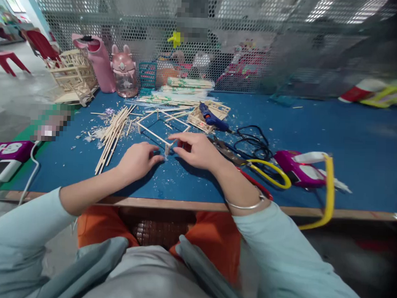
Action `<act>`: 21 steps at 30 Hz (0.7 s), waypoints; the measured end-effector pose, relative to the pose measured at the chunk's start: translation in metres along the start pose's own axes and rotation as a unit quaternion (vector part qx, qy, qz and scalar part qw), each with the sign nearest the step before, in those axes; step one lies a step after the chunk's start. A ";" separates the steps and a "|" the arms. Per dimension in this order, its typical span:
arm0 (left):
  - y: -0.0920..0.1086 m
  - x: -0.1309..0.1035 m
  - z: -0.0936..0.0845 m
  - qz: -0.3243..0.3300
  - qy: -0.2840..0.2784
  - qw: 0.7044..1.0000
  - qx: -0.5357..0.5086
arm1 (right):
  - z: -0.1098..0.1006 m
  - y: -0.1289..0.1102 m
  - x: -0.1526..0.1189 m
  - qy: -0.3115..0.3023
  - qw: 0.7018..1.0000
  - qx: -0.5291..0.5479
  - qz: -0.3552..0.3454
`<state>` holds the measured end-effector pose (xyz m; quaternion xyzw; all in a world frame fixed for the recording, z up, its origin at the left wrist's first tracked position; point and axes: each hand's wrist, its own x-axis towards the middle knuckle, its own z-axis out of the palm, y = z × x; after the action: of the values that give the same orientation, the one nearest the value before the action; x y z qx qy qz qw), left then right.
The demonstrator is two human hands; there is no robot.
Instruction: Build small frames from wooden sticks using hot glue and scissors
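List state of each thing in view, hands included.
left hand: fingers pinching stick frame corner
right hand: fingers on same corner
stick frame: flat on table, unfinished
glue gun: lying down, unheld
loose sticks: scattered pile
scissors: lying closed

No legible text, brand, number or sign appears in this view. The purple power strip [10, 151] at the left table edge carries white markings on its top face, but they are too blurred to read. The pink bottle [124, 72] bears a small star-shaped decoration and no lettering that can be made out. The purple device [298, 169] at the right shows white patches only, with no readable characters. Coloured shapes behind the perforated screen [254, 42] are out of focus, and any print on them cannot be told.
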<state>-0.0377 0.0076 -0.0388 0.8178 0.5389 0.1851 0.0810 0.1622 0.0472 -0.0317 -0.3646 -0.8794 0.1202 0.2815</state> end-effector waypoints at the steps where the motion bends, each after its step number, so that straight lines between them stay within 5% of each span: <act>1: -0.002 0.007 0.003 0.002 0.002 1.000 -0.016 | 0.002 0.000 0.001 0.009 1.000 -0.002 -0.012; 8: -0.008 0.031 0.018 0.031 0.020 0.993 -0.113 | 0.009 0.004 0.001 0.027 0.999 -0.013 -0.041; 21: -0.008 0.035 0.022 0.095 0.033 0.994 -0.049 | 0.007 0.002 0.000 0.032 0.999 -0.018 -0.026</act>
<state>-0.0234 0.0441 -0.0539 0.8538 0.4514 0.2451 0.0846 0.1592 0.0484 -0.0386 -0.3506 -0.8812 0.0851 0.3054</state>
